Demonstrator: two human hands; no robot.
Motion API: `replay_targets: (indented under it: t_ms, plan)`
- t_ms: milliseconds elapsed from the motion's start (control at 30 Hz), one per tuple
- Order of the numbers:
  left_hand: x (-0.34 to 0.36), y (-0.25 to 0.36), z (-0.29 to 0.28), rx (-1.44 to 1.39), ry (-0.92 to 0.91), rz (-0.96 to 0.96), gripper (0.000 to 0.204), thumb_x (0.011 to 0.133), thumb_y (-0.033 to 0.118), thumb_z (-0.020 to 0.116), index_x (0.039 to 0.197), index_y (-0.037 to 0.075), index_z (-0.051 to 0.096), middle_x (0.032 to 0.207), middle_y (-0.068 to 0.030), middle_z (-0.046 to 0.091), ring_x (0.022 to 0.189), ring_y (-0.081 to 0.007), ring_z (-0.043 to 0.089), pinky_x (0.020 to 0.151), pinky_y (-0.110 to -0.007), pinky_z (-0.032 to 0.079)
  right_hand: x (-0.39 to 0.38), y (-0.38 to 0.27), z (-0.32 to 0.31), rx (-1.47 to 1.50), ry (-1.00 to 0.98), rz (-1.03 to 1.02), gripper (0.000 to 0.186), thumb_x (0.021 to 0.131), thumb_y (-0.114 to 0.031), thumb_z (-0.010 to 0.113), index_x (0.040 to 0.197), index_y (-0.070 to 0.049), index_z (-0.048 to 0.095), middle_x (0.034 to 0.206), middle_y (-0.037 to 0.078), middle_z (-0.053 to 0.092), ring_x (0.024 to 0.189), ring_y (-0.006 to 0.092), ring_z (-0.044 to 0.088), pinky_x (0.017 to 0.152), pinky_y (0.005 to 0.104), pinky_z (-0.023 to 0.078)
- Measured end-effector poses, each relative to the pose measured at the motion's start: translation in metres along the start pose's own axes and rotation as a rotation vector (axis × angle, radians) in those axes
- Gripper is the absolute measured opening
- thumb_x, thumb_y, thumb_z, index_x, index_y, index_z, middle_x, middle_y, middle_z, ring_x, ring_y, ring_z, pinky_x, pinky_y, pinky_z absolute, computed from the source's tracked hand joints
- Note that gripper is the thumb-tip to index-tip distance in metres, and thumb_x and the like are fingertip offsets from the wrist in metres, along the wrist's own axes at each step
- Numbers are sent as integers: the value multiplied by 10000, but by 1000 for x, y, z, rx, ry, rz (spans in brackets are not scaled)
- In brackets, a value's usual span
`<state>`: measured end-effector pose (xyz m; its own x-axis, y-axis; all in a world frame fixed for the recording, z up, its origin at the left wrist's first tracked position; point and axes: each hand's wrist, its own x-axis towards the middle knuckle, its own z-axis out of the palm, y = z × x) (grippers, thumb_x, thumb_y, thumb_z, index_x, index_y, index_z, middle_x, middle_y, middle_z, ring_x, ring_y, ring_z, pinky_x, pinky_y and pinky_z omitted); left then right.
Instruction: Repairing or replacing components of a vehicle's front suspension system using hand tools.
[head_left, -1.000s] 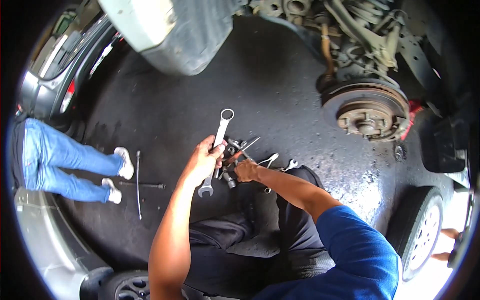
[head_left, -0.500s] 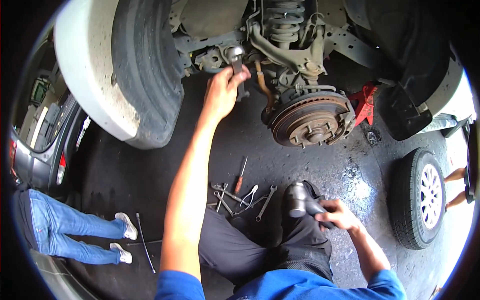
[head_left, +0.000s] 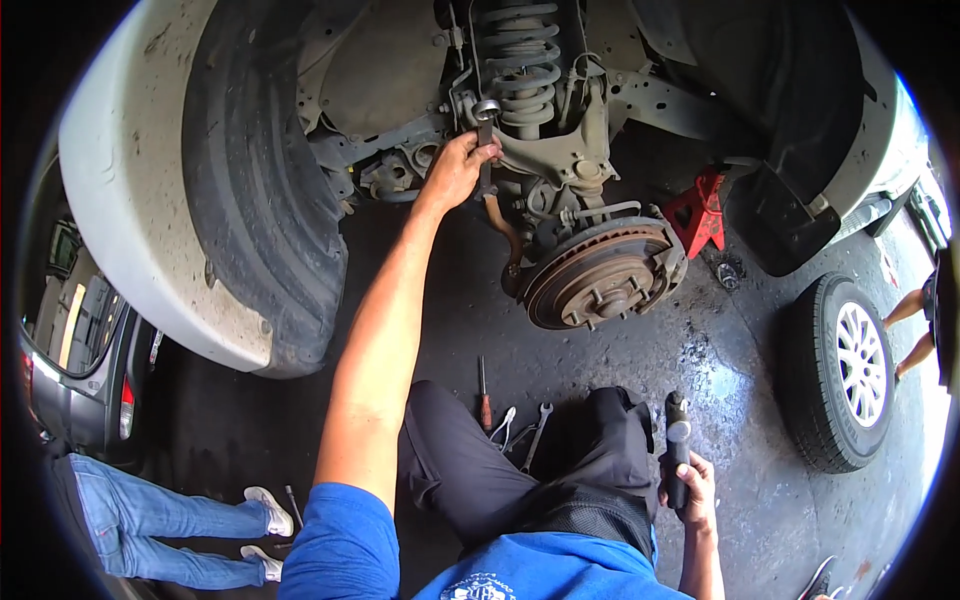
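My left hand (head_left: 455,175) is closed on a metal wrench (head_left: 486,128), held with its ring end up among the suspension parts, below the coil spring (head_left: 525,80) and beside the control arm (head_left: 565,150). The wrench's lower end is near a rusty rod (head_left: 503,230) behind the exposed brake disc (head_left: 590,285). Whether the wrench is seated on anything, I cannot tell. Low on the right, my right hand (head_left: 695,490) grips a hammer (head_left: 678,435) upright by its dark handle. On the floor beyond my knees lie a screwdriver (head_left: 485,410) and several wrenches (head_left: 540,430).
A wheel arch (head_left: 140,190) curves at upper left. A red jack stand (head_left: 700,215) is right of the disc, with a loose wheel (head_left: 840,370) farther right. Another person's legs (head_left: 170,505) are at lower left, another's (head_left: 905,330) at far right. A car (head_left: 70,340) stands far left.
My left hand rose from over the floor tools into the suspension with the wrench. My right hand took up the hammer, then shifted right as its head turned upright. The view tilted upward.
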<state>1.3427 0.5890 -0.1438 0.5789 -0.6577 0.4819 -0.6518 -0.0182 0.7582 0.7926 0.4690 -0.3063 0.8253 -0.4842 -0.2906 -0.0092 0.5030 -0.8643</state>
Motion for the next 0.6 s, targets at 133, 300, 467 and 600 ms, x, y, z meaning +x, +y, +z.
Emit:
replay_targets:
  t_ms: [133, 300, 467, 600]
  plan:
    - [14, 9, 9, 295, -68, -33, 266, 985, 206, 571, 1073, -32, 651, 997, -134, 722, 991, -235, 680, 908, -353, 491, 23, -6, 21, 40, -72, -3, 499, 800, -294, 764, 1048, 113, 614, 781, 127, 625, 494, 205, 610, 438, 296, 516]
    - [23, 19, 26, 420, -91, 58, 303, 961, 275, 613, 1111, 16, 657, 972, -184, 710, 979, -330, 686, 867, -393, 495, 54, -22, 49, 41, -139, -102, 517, 784, -289, 779, 1080, 88, 586, 786, 113, 611, 501, 190, 593, 451, 291, 508]
    - [23, 16, 16, 391, -100, -5, 290, 964, 264, 609, 1102, 13, 654, 951, -181, 708, 964, -326, 687, 831, -408, 498, 81, -99, 127, -97, -72, -390, 563, 819, -268, 762, 1229, 0, 485, 772, 56, 558, 499, 132, 533, 429, 263, 437]
    - [23, 18, 22, 451, -85, 3, 303, 968, 263, 597, 1104, -1, 660, 972, -170, 719, 985, -293, 697, 842, -380, 506, 122, -160, 155, -296, -115, -492, 587, 920, -246, 678, 1394, -12, 422, 776, 28, 556, 490, 87, 498, 428, 246, 410]
